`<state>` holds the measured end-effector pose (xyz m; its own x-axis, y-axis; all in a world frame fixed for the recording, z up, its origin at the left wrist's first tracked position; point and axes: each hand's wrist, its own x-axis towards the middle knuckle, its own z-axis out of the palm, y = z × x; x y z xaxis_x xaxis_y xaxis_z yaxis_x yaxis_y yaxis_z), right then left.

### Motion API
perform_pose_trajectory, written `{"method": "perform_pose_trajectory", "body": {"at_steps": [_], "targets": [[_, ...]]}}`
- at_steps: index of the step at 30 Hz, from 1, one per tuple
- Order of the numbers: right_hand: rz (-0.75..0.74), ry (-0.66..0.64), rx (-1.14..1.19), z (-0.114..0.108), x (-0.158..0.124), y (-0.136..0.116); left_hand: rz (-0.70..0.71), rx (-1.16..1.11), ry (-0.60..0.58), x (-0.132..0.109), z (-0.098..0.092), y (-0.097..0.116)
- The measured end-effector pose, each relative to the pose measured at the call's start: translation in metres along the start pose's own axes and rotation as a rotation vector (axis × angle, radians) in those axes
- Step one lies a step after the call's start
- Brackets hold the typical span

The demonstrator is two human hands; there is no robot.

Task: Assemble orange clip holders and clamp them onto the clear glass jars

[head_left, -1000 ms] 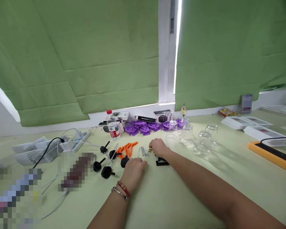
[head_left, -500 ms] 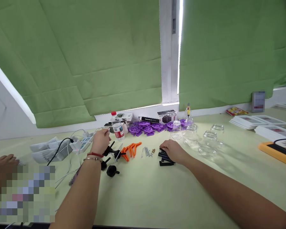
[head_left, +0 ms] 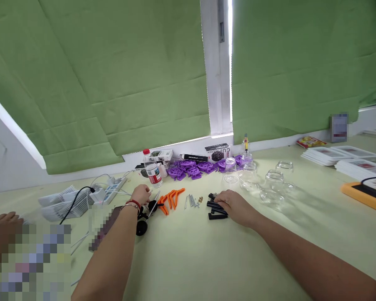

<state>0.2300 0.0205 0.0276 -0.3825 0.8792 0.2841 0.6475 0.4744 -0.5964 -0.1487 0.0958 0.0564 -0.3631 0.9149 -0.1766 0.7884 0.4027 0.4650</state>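
Observation:
My left hand (head_left: 141, 195), with a red cord and a bracelet at the wrist, reaches over a cluster of black knob-like plastic parts (head_left: 141, 228). Its fingers are curled together; what they hold, if anything, is hidden. A thin white rod (head_left: 153, 203) lies among these parts. Orange branched plastic pieces (head_left: 173, 198) lie just right of them. Over on the right, my right hand (head_left: 232, 203) has its fingers drawn together at the right end of a small pile of black plastic bars (head_left: 217, 210). Long screws (head_left: 191, 200) and small brass-coloured bits (head_left: 201, 199) lie between my hands.
Purple plastic parts (head_left: 192, 167) and a bottle with a red cap (head_left: 152, 169) stand along the back. Clear glass jars (head_left: 273, 180) are at the right. White racks (head_left: 64, 205), cables and a power strip (head_left: 115, 190) lie left, near another person's hand (head_left: 6, 218).
My left hand has moved right and closer to me, over the black knob parts. My right hand has shifted slightly nearer and to the right, uncovering more of the black bars.

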Motion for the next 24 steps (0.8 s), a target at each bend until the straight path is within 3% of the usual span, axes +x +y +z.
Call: {"method": "perform_pose_trajectory", "body": {"at_steps": [6,11,18,24], "targets": [[-0.008,0.0,0.006,0.001,-0.002,-0.004,0.056,0.087,0.043,0.003,0.009,-0.006],[-0.024,-0.019,-0.019,0.002,-0.003,-0.004,0.159,0.099,0.163,-0.006,-0.001,-0.004],[-0.008,-0.011,-0.026,0.003,-0.003,-0.003,0.2,-0.016,0.317,-0.054,-0.037,-0.022],[-0.027,-0.029,-0.051,0.004,-0.004,-0.007,0.184,-0.179,0.214,-0.093,-0.028,-0.045]]}}
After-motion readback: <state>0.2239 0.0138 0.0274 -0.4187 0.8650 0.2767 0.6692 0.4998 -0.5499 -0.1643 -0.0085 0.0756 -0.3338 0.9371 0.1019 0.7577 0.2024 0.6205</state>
